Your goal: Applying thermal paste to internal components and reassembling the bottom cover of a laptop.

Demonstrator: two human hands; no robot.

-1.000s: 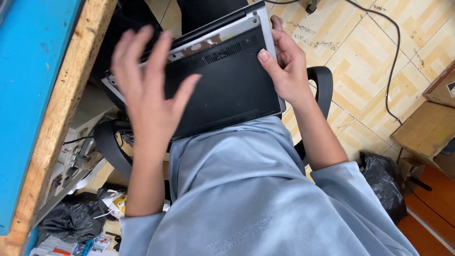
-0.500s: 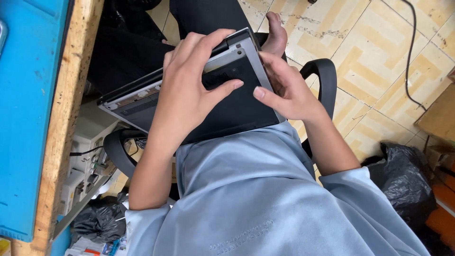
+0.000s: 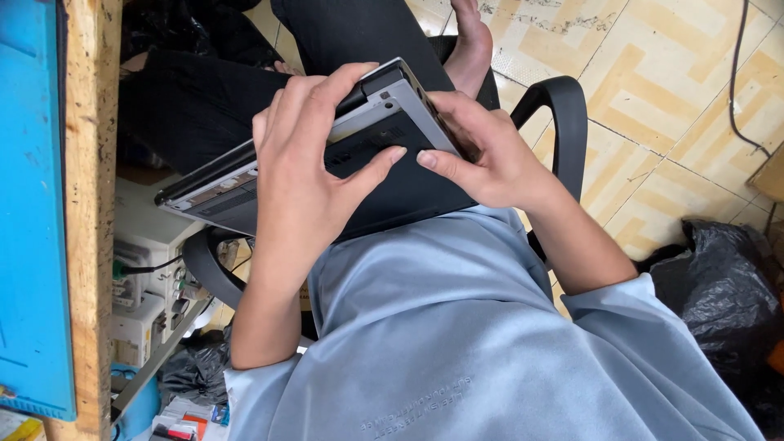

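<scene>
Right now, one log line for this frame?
left hand: spread on laptop | right hand: grips laptop's right edge | laptop: on lap | seat: office chair
</scene>
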